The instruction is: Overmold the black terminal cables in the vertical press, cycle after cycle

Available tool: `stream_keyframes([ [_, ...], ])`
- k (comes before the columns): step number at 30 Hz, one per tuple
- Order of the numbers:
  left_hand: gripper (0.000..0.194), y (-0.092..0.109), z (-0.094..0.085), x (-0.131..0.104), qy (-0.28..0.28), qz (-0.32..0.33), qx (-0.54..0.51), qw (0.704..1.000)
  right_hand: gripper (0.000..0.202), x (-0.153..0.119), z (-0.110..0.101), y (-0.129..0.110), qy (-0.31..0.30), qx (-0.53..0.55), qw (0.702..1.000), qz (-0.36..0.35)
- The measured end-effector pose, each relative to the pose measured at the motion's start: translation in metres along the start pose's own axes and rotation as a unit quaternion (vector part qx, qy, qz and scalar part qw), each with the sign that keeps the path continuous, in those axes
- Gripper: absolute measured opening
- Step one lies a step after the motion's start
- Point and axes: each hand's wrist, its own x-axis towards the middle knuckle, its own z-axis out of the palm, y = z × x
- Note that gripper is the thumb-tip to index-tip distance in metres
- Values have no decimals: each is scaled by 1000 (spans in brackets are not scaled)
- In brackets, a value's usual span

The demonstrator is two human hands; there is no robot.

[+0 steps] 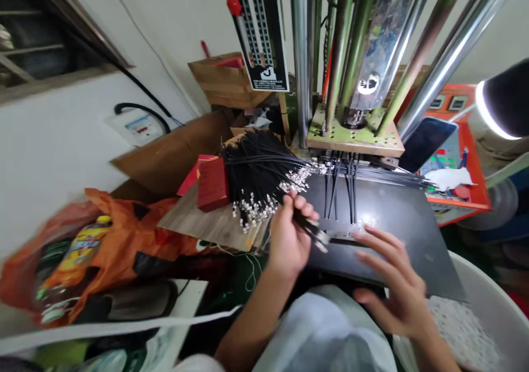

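Note:
A bundle of black cables (305, 224) with pale tips is gripped in my left hand (289, 237), whose fingers are wrapped round it. My right hand (394, 284) has its fingers spread over the front of the dark metal table (397, 212) and holds nothing. Behind my left hand lies a large pile of black cables (260, 168) with white and metallic connector ends. Several separate black cables (352, 187) hang down below the machine's drilled plate (355, 135), their ends near the tabletop.
A dark red box (212, 184) stands left of the cable pile on a wooden board (194, 223). Metal columns (303, 58) rise at the back. An orange crate (475, 140) and a lit lamp (502, 102) are at right, above a white tub (479, 273) of small pale pieces.

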Motion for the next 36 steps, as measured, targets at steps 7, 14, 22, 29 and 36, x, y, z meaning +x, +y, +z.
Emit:
stream_keyframes([
  [7, 30, -59, 3, -42, -107, -73, 258, 958, 52, 33, 31, 3, -22, 82, 991, 104],
  [14, 19, -34, -17, -35, -321, -7, 691, 648, 30, -15, 16, 12, -20, 370, 811, 452],
  [22, 27, -42, -29, -22, -339, 29, 569, 749, 27, -29, 24, 7, 265, 483, 629, 548],
  [29, 23, 8, -1, -19, -380, 19, 170, 909, 28, -24, -15, 8, 321, 605, 541, 488],
  [36, 24, -25, -14, -4, -434, 417, 548, 581, 14, -38, -17, 20, 255, 312, 885, 232],
])
